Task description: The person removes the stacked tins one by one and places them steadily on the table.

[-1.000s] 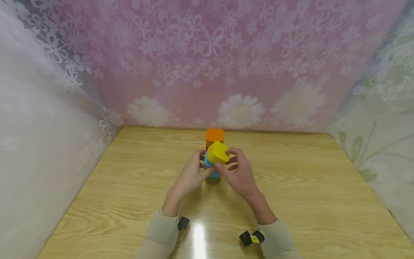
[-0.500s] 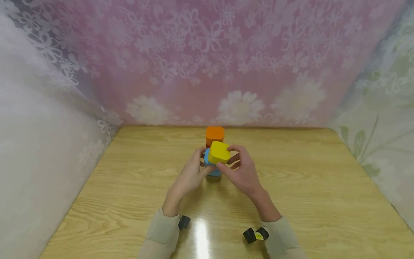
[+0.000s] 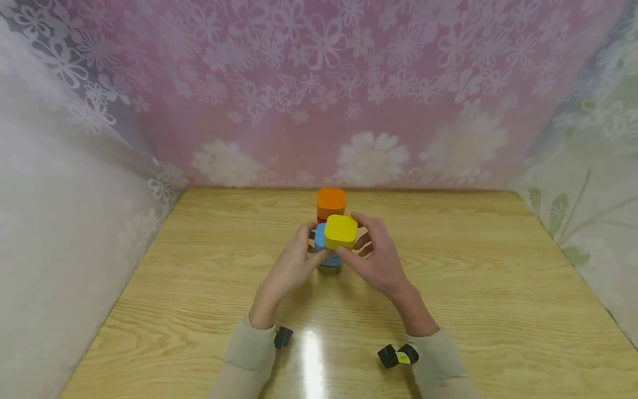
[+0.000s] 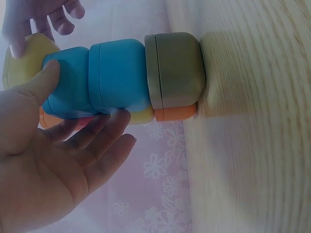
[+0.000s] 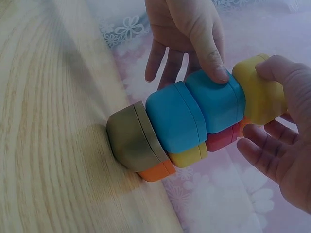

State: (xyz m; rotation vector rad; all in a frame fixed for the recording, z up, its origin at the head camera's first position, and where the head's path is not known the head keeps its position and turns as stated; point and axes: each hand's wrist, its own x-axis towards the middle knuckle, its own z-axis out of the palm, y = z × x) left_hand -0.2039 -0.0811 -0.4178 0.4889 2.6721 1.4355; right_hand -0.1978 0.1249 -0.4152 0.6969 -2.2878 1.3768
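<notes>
Turns yellow block [image 3: 341,228] squarer than a second ago, pinching it in right hand [image 3: 379,257], above and slightly right of upper blue block [image 5: 214,107] gripped by left hand [image 3: 291,263].

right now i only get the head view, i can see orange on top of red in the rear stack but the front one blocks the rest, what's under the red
Observer: Under the red block there is a yellow block, which the right wrist view shows partly behind the lower blue block.

Operator: ok and the left thumb, i lose it under the raised yellow one, which blue block is it on

Observer: The upper blue block: both wrist views show the thumb of the left hand lying against its side.
</notes>
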